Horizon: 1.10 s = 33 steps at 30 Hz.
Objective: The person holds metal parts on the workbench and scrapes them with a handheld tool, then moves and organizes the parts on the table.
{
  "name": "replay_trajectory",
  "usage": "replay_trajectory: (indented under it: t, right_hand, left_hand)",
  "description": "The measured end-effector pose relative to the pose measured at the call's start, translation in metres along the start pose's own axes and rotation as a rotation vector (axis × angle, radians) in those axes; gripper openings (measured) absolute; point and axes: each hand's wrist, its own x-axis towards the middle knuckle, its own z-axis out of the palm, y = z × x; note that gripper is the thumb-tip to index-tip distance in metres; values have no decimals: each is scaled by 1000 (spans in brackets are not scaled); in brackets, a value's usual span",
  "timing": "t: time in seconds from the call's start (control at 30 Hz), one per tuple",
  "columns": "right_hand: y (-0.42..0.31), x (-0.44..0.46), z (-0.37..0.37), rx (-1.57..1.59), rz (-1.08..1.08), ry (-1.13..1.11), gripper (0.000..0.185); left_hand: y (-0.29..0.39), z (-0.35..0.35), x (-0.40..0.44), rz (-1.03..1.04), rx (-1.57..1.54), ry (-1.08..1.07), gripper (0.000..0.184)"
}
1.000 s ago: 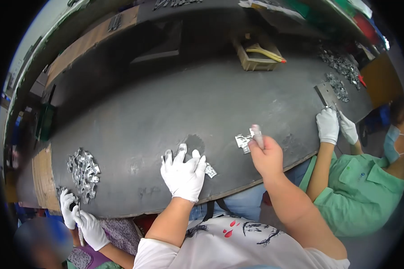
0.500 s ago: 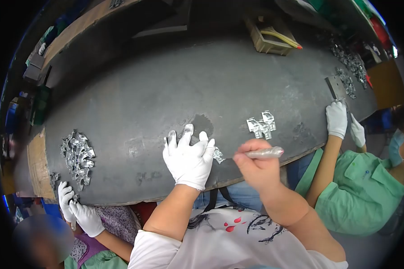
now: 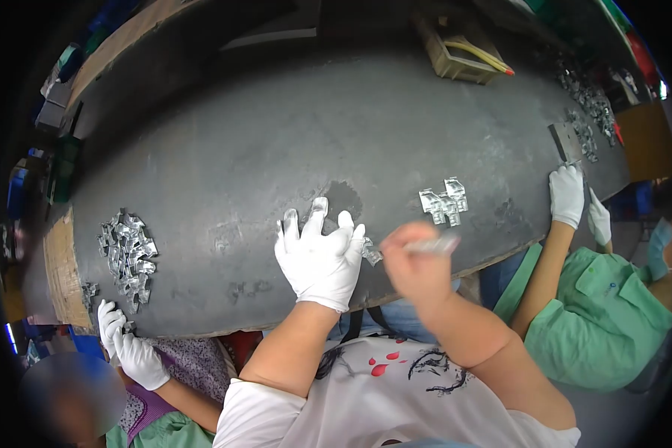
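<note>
My left hand, in a white glove with darkened fingertips, rests on the dark tabletop with some fingers stretched forward. Its thumb side holds a small shiny bent metal piece against the table; part of the piece is hidden. My bare right hand is closed around a thick pen-like tool with a pale, wrapped-looking barrel. The hand is blurred, close to the right of the piece, and the tool's working tip cannot be made out. Several similar metal pieces lie grouped beyond my right hand.
A pile of metal pieces lies at the left, near a co-worker's gloved hands. Another co-worker's gloved hand is at a grey block on the right. A bin with a yellow tool stands at the back.
My right hand has moved slightly left and nearer the metal piece, with the pen-like tool. My left hand stays on the piece; the whole view has shifted slightly.
</note>
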Motion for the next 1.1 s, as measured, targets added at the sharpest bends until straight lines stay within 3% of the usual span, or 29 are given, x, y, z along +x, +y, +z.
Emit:
replay_trajectory:
  t: [0.07, 0.1, 0.13, 0.2, 0.27, 0.33, 0.4, 0.5, 0.6, 0.63, 0.73, 0.87, 0.97, 1.0, 1.07, 1.1]
  right_hand:
    - [-7, 15, -7, 226, 460, 78, 10]
    - [-11, 9, -6, -136, 143, -30, 10]
    - [-5, 3, 0, -216, -342, -45, 8]
    - [-5, 5, 0, -209, -5, 13, 8]
    - [-12, 19, -16, 231, 424, 68, 8]
    - [-12, 7, -26, 298, 94, 117, 12]
    - [-14, 2, -33, 334, 175, 178, 13]
    - [-8, -9, -28, 264, 31, 64, 13]
    - [-7, -13, -17, -92, -174, -74, 16]
    - [-12, -12, -15, -293, -364, -104, 19]
    - [-28, -17, 0, -456, -407, -97, 16]
    - [-23, -8, -3, -460, -262, -59, 14]
    - [-9, 9, -15, -346, 110, -101, 14]
    - [-10, 36, -25, 198, 644, 24, 10]
    - [-1, 29, -51, 355, 563, 189, 12]
    - [-3, 30, -53, 396, 493, 137, 12]
  left_hand:
    - [1, -2, 2, 3, 5, 2, 22]
    - [2, -1, 2, -10, 1, -7, 21]
    - [2, 0, 3, -23, -5, -12, 19]
    - [2, -1, 1, -33, -10, -28, 18]
    - [1, -3, 2, -30, -8, -32, 18]
    - [2, -4, 3, -34, -5, -27, 18]
    - [2, -3, 2, -39, -7, -30, 18]
    - [2, -2, 2, -34, -6, -26, 18]
    - [1, -1, 1, -21, 1, -19, 19]
    - [0, 0, 1, -14, 4, -13, 20]
    - [0, 0, 1, -15, 8, -15, 22]
    - [2, 1, 2, -37, 8, -16, 18]
    - [3, -2, 3, -17, 11, -25, 19]
    - [4, -3, -2, -19, 17, -40, 19]
    - [3, 0, 3, -3, 26, -23, 18]
    - [2, -1, 4, 4, -3, -14, 18]
